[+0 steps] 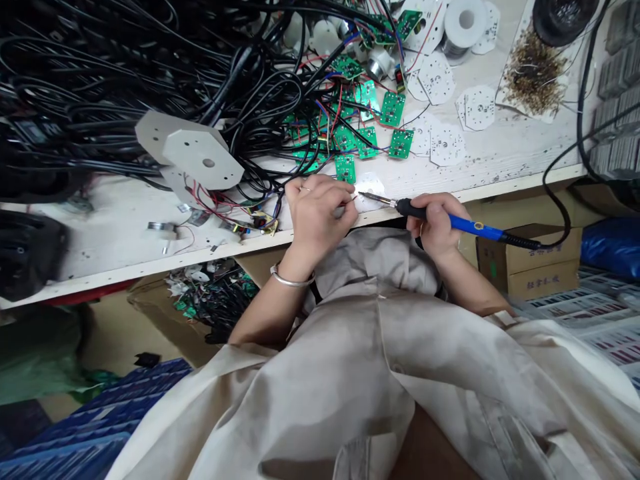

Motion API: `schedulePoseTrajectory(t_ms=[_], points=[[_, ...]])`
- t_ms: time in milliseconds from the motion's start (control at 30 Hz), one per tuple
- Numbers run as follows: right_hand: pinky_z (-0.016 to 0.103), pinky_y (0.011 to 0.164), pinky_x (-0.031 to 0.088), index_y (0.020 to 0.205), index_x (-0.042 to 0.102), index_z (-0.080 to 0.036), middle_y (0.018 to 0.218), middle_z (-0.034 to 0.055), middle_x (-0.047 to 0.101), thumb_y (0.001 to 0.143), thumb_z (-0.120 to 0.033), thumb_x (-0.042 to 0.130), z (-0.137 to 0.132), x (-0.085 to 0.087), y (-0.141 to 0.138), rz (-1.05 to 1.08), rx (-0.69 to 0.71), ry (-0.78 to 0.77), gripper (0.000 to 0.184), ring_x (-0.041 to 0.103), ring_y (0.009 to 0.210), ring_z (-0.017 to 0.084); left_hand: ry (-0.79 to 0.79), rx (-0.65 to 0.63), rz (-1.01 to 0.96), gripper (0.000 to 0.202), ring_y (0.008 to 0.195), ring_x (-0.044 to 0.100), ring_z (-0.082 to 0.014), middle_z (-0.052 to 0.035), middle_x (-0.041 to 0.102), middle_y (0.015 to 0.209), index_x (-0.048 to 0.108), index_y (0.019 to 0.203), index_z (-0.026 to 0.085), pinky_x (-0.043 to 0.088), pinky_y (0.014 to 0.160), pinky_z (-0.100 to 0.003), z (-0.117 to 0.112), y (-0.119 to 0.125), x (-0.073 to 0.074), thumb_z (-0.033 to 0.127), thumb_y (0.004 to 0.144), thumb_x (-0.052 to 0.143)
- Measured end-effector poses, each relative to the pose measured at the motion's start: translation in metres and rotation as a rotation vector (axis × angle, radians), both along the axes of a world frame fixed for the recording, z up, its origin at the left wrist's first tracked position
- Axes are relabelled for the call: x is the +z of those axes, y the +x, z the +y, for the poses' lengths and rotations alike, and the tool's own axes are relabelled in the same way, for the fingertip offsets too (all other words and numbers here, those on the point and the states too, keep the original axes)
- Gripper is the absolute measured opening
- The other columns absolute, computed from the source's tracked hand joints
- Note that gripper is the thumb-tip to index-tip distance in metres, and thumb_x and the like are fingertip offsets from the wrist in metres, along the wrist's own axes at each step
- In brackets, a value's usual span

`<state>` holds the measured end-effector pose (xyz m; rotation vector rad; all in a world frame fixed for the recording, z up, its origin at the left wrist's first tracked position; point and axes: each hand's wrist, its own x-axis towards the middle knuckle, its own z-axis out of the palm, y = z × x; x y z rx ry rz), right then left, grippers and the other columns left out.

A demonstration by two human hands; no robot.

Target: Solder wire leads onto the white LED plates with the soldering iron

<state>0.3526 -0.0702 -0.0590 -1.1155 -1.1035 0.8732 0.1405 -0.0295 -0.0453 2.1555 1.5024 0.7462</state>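
Observation:
My right hand (437, 223) is closed around a blue-and-black soldering iron (475, 227), its tip pointing left. Under that tip, at the bench's front edge, lies a white circuit plate (370, 183). My left hand (320, 210) rests at the edge beside the plate, fingers curled with thumb and forefinger pinched together. A tiny reddish wire end (355, 197) shows at the fingertips; the rest of what they grip is hidden. Just beyond the left fingers is a green circuit board (345, 169).
Black cables (200, 80) heap over the bench's left and back. White plates (447, 145), a solder spool (464, 27) and a brown wire-wool pile (533, 73) stand right. Beige octagonal plates (200, 160) lie left. The iron's cord (563, 220) loops right, above a cardboard box (530, 263).

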Motion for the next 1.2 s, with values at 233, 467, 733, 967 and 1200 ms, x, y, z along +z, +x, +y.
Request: schedulePoseTrajectory(t_ms=[233,467,733,967,1200], points=[[0.018,0.036,0.039,0.089,0.075,-0.026,0.048,-0.0093,0.059,0.098,-0.043,0.058,-0.001,0.005,0.001,-0.092,0.034,-0.034,0.025,0.047,0.032,0.004,-0.024,0.004,-0.005,0.016,0.103,0.069,-0.0258,0.0020,0.079,0.098,0.063,0.073,0.024,0.036,0.101,-0.054,0.000,0.000,0.001,0.023,0.089,0.062],[0.017,0.036,0.038,0.091,0.075,-0.027,0.048,-0.0093,0.059,0.097,-0.044,0.059,-0.001,0.003,0.002,-0.074,0.056,-0.039,0.024,0.048,0.033,0.004,0.015,0.013,-0.006,0.017,0.102,0.069,-0.0250,0.0030,0.079,0.097,0.062,0.072,0.024,0.036,0.101,-0.053,0.000,0.001,-0.001,0.023,0.089,0.062],[0.019,0.031,0.032,0.085,0.073,-0.025,0.046,-0.0086,0.058,0.094,-0.057,0.058,0.000,0.005,0.002,-0.040,-0.019,-0.111,0.036,0.043,0.029,0.005,-0.027,0.014,0.007,0.017,0.103,0.069,-0.0252,0.0033,0.079,0.098,0.062,0.073,0.025,0.036,0.101,-0.055,0.000,0.002,0.001,0.024,0.090,0.062],[0.027,0.058,0.060,0.112,0.068,-0.030,0.074,-0.0042,0.075,0.099,-0.050,0.053,-0.004,-0.002,0.003,-0.244,0.028,0.053,0.028,0.073,0.061,0.013,-0.051,0.007,-0.008,0.017,0.105,0.068,-0.0255,0.0030,0.078,0.099,0.064,0.075,0.026,0.035,0.104,-0.055,-0.001,0.000,0.003,0.027,0.092,0.062],[0.035,0.088,0.064,0.119,0.066,-0.028,0.109,0.0039,0.080,0.097,-0.053,0.053,0.011,-0.011,0.002,-0.739,0.213,0.234,0.036,0.077,0.100,0.020,-0.055,0.041,0.007,0.014,0.103,0.067,-0.0253,0.0028,0.078,0.098,0.067,0.082,0.027,0.035,0.103,-0.054,0.000,0.005,0.004,0.030,0.094,0.060]])
